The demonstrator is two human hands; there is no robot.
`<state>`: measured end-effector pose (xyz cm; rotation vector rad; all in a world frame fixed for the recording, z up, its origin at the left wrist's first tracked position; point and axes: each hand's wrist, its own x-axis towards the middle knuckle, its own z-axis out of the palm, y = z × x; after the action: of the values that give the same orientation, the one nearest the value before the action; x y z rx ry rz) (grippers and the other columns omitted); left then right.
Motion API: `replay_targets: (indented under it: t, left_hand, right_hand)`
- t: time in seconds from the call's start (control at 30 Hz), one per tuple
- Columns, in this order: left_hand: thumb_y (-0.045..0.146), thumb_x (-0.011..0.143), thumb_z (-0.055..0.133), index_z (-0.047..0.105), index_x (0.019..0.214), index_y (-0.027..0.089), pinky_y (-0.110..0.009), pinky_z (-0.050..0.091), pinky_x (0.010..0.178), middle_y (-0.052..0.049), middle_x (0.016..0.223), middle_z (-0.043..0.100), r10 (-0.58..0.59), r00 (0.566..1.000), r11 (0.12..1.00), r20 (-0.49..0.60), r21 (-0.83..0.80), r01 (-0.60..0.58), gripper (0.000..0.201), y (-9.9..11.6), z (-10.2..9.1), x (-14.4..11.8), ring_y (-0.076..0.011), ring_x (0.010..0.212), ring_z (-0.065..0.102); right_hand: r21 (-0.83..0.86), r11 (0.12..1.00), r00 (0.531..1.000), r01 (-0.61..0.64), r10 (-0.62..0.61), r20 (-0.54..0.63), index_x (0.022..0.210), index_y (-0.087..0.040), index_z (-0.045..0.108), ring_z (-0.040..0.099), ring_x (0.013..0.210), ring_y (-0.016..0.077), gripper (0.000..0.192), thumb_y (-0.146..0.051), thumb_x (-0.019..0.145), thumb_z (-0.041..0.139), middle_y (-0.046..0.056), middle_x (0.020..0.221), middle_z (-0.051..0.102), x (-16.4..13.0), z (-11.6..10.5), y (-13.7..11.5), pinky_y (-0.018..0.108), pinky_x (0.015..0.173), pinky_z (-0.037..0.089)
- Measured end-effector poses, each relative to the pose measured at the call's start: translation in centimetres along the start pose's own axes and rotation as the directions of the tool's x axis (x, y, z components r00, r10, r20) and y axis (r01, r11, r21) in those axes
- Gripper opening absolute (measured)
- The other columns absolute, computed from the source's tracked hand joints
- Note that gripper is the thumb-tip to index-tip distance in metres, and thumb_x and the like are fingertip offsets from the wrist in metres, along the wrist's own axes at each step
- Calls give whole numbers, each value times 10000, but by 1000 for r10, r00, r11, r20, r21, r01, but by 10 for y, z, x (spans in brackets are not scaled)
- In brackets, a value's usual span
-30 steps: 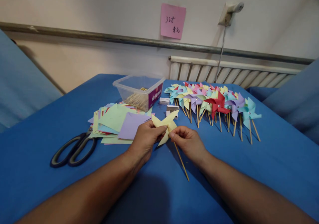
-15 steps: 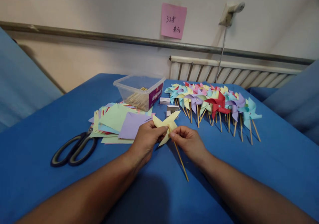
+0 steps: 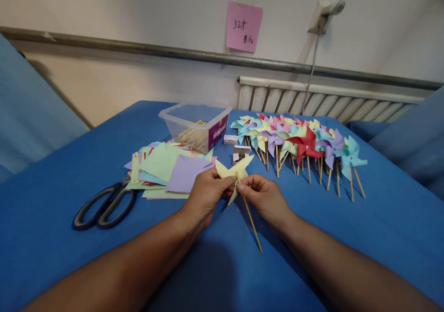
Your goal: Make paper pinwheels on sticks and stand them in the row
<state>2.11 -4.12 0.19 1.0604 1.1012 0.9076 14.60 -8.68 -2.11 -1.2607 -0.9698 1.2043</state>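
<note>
A pale yellow paper pinwheel [image 3: 244,164] on a thin wooden stick [image 3: 252,222] is held between both hands. My left hand [image 3: 207,192] is closed on it, the thumb pressed at the centre by the stick's top. Fingers of my right hand [image 3: 264,196] pinch at the right side of the pinwheel's centre. The stick slants down toward me, its lower end free. What sits right under the fingertips is hidden. Just past the hands lies a small open box [image 3: 241,153], with a second small box [image 3: 230,139] behind it.
Left of the hands are a stack of coloured paper [image 3: 163,166] and black-handled scissors [image 3: 104,208]. A clear plastic tub [image 3: 169,120] of wooden sticks stands behind the paper. Finished pinwheels [image 3: 307,147] lie at the right on the blue table cover [image 3: 104,270].
The yellow pinwheel has turned slightly in my fingers and shifted a little to the right. Both hands keep their hold. The whole view has shifted slightly.
</note>
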Motion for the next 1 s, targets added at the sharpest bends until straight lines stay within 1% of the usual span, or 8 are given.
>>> replay_targets:
  t: [0.27,0.6,0.7,0.83,1.0]
  left_hand:
    - [202,595,702,594,685,122,-223,368,487,11,565,563,-3,1000,1000,-3,26,3,162,-1,0,1,-88,484,484]
    - [208,603,694,616,711,109,-233,375,488,-23,598,595,-4,1000,1000,14,27,3,166,-2,-1,2,-98,496,498]
    - [203,602,695,607,695,113,-228,372,484,-17,589,586,4,1000,1000,11,22,-4,157,-2,-1,1,-92,491,491]
    - [202,597,696,591,668,121,-225,368,473,-5,558,568,-14,1000,1000,-3,21,15,150,1,0,0,-91,476,486]
    - [191,593,690,599,679,118,-226,373,475,-11,569,578,-22,1000,999,4,26,22,145,0,0,1,-93,478,491]
  right_hand:
    - [15,1000,1000,3,-3,-1,664,-157,557,370,474,60,338,-441,638,740,-64,523,496,1,0,3,216,473,252]
    - [29,1000,1000,11,-11,-9,645,-161,550,385,476,58,320,-404,624,756,-63,524,512,3,0,7,214,476,266]
    - [36,999,1000,8,-8,-7,639,-162,548,380,469,56,325,-407,621,760,-66,517,506,2,0,6,212,470,264]
    - [47,999,1000,9,-8,-10,641,-161,548,397,475,59,324,-403,617,761,-63,524,518,1,1,5,211,475,281]
    - [33,999,1000,12,-12,-16,641,-157,547,401,478,58,308,-384,622,754,-59,525,523,1,1,4,206,474,282]
